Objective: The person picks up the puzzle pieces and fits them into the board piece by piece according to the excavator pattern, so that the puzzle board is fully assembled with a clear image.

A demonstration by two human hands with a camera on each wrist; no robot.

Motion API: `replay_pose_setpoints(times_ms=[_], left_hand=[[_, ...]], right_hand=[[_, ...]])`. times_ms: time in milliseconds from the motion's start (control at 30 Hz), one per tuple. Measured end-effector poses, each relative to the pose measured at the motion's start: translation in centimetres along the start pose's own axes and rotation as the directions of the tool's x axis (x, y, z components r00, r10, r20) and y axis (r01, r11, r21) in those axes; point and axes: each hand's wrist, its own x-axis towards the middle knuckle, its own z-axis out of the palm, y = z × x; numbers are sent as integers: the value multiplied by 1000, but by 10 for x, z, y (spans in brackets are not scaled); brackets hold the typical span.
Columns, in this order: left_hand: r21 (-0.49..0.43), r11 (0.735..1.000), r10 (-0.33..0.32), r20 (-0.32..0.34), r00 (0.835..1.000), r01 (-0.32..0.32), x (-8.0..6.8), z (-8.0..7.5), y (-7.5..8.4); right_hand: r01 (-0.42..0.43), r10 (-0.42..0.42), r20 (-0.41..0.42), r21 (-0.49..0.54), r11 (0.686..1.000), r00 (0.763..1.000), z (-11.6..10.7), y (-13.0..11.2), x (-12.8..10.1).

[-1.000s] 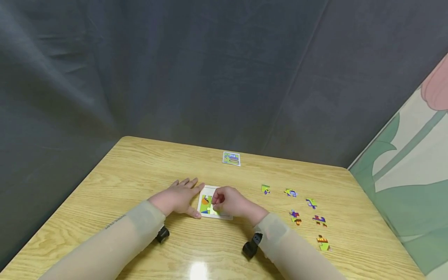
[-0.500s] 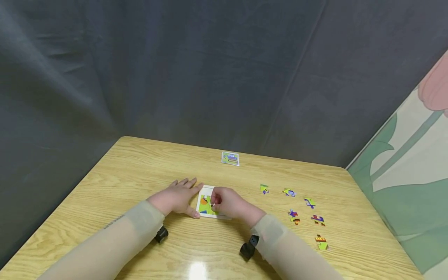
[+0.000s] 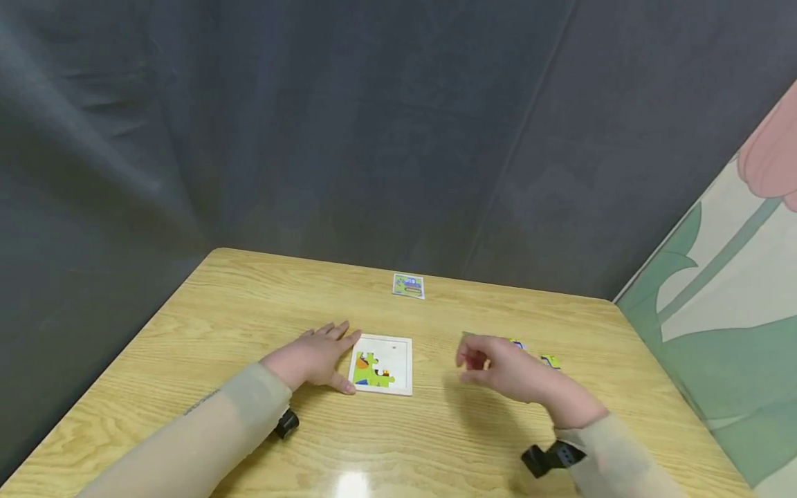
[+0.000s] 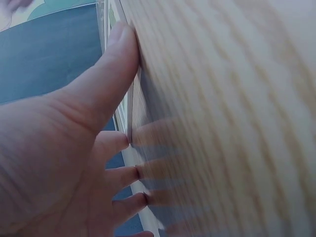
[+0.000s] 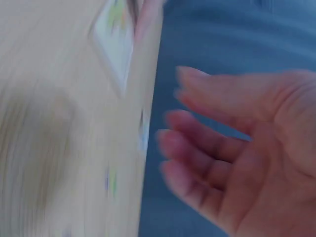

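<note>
A white square puzzle tray lies mid-table in the head view, with joined green jigsaw pieces along its left side and bottom. At the tray's left edge, my left hand rests with spread fingers, thumb near the lower corner. The left wrist view shows its thumb along the tray's side. Well to the right of the tray, my right hand is above the table, fingers loosely bent. Nothing shows between its thumb and fingers in the right wrist view.
Behind the tray lies a small picture card. Loose jigsaw pieces show beyond the right hand, partly covered by that hand and forearm. A dark curtain hangs behind the table, and a flower-patterned panel stands at the right.
My right hand has left the tray and moved right toward the loose pieces. A green piece it was pressing now sits joined in the tray. My left hand stays in place.
</note>
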Motion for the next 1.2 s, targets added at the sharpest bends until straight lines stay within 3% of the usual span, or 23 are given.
replay_pose_setpoints(times_ms=[167,300,400,467,633,933,1067,1200], left_hand=[[4,1000,5,-2,1000,-5,1,2,-1],[-2,1000,7,-5,1000,-7,-1,2,-2],[-3,1000,6,-4,1000,-6,-3,1,-2],[-6,1000,7,-5,1000,-7,-3,-1,-1],[-8,1000,15,-8,1000,-15,-3,-1,0],[-17,1000,16,-11,1000,-16,-2,0,-2],[-12,1000,15,-6,1000,-15,-2,-1,-1],[-12,1000,12,-3,1000,-12,-2,-2,0]], right_hand=[[-149,159,74,-121,981,985,-29,48,-71],[-307,318,69,-143,941,945,-29,86,-109],[-341,347,49,-104,934,937,-23,105,-125],[-323,326,32,-73,944,945,-17,113,-131],[-254,253,-13,-42,966,967,-10,122,-136],[-264,264,-28,5,965,964,-7,116,-130],[-219,216,33,160,963,976,-5,108,-117],[-151,128,91,330,932,988,-2,94,-91]])
